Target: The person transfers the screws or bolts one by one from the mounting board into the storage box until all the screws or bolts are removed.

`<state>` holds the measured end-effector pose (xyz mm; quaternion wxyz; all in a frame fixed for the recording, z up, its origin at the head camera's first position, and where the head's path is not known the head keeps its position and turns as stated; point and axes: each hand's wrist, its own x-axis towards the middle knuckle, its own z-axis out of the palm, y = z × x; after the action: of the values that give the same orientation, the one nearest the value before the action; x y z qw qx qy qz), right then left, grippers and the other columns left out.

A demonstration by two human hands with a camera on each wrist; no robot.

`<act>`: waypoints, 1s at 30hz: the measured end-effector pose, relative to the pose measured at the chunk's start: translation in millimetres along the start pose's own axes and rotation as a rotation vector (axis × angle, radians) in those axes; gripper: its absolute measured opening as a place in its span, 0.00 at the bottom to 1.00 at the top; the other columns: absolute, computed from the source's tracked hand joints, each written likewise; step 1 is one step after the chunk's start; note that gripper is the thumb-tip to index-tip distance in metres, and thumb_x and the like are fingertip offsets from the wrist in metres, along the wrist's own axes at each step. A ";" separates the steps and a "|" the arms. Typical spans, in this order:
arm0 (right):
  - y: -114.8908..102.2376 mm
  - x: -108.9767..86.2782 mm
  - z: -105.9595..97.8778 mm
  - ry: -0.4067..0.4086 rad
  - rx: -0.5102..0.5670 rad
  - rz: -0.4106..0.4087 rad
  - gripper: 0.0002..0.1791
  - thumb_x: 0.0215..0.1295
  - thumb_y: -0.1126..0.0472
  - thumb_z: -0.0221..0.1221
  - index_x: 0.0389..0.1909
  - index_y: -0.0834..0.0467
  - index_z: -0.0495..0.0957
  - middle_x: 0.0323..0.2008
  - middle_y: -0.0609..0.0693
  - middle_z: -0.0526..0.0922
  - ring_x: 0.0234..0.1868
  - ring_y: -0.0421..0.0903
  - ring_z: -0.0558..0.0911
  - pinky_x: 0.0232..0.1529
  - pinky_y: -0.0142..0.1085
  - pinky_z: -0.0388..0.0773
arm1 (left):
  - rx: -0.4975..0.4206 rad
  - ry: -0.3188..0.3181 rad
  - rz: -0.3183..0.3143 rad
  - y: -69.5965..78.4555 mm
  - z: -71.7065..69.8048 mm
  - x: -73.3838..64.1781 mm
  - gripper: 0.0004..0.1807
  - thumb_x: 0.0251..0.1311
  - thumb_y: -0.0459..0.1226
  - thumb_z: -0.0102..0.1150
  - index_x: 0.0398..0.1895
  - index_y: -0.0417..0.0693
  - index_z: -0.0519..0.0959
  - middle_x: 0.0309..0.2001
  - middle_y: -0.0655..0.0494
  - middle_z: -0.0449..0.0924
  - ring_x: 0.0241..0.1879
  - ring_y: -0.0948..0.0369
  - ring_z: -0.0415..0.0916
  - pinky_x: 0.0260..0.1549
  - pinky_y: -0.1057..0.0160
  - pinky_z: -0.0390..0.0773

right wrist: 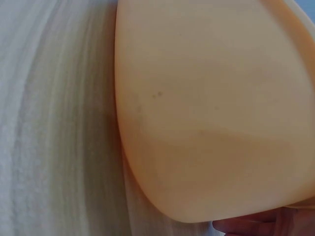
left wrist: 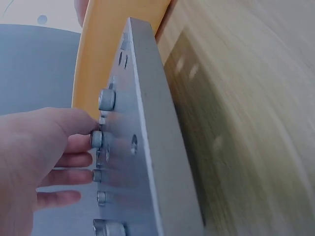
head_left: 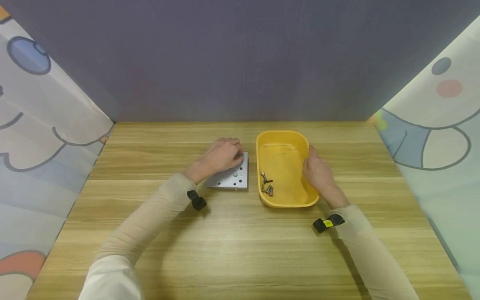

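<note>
A grey metal plate (head_left: pixel 225 180) with holes and several socket-head screws lies on the table, left of a yellow plastic bin (head_left: pixel 286 166). Over the plate, my left hand (head_left: pixel 223 155) pinches one screw (left wrist: pixel 97 139) by its head between thumb and index finger; the other fingers hang loosely beside more screw heads. My right hand (head_left: pixel 318 173) grips the bin's right wall, with the thumb over the rim. Its fingertips (right wrist: pixel 246 226) show beyond the bin's end in the right wrist view. Several loose screws (head_left: pixel 268 190) lie at the bin's near left corner.
The wood-grain table (head_left: pixel 240 250) runs back to a dark grey panel (head_left: pixel 240 62). Cartoon-printed walls (head_left: pixel 33 125) stand at both sides. A black wrist camera (head_left: pixel 196 201) sits on the left wrist, another (head_left: pixel 328 223) on the right. The plate and bin stand close together.
</note>
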<state>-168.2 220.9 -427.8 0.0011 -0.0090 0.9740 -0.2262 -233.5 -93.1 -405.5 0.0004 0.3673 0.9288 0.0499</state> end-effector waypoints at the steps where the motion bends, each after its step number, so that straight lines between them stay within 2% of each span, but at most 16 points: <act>1: 0.1 0.0 0.1 -0.001 -0.001 0.002 0.29 0.78 0.65 0.37 0.74 0.76 0.50 0.41 0.81 0.80 0.39 0.74 0.83 0.37 0.66 0.80 | 0.002 -0.002 -0.010 0.7 -0.3 0.4 0.15 0.70 0.46 0.62 0.50 0.46 0.85 0.49 0.51 0.84 0.48 0.54 0.82 0.61 0.49 0.80; 5: -0.1 -0.4 0.0 -0.004 -0.003 0.006 0.29 0.78 0.65 0.37 0.74 0.76 0.51 0.41 0.81 0.80 0.38 0.74 0.83 0.36 0.65 0.80 | 0.010 -0.006 -0.026 3.3 -1.5 1.2 0.14 0.69 0.45 0.63 0.48 0.45 0.85 0.48 0.51 0.84 0.48 0.53 0.82 0.61 0.49 0.80; 13: 0.0 -0.9 0.2 -0.001 0.002 0.008 0.29 0.78 0.65 0.37 0.74 0.75 0.51 0.38 0.79 0.81 0.34 0.71 0.83 0.31 0.63 0.79 | 0.020 0.022 0.000 4.7 0.3 2.3 0.13 0.68 0.43 0.64 0.46 0.43 0.85 0.44 0.51 0.84 0.44 0.55 0.82 0.55 0.55 0.83; 22: -1.0 -1.4 -0.4 0.007 -0.006 -0.003 0.29 0.78 0.65 0.37 0.73 0.77 0.52 0.36 0.79 0.81 0.32 0.70 0.83 0.29 0.62 0.79 | 0.014 0.045 0.032 1.4 6.4 3.7 0.12 0.65 0.41 0.65 0.44 0.42 0.85 0.42 0.52 0.83 0.41 0.56 0.80 0.52 0.56 0.84; 30: -1.5 -1.4 0.4 0.007 -0.008 0.000 0.29 0.78 0.65 0.37 0.73 0.76 0.52 0.38 0.80 0.80 0.34 0.72 0.83 0.32 0.64 0.79 | -0.015 0.069 0.052 -0.2 9.2 1.5 0.12 0.64 0.40 0.64 0.42 0.40 0.85 0.40 0.51 0.83 0.39 0.56 0.79 0.48 0.58 0.84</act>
<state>-166.8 219.4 -427.5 -0.0022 -0.0084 0.9749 -0.2225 -234.3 -91.4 -414.7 -0.0302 0.3892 0.9180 0.0695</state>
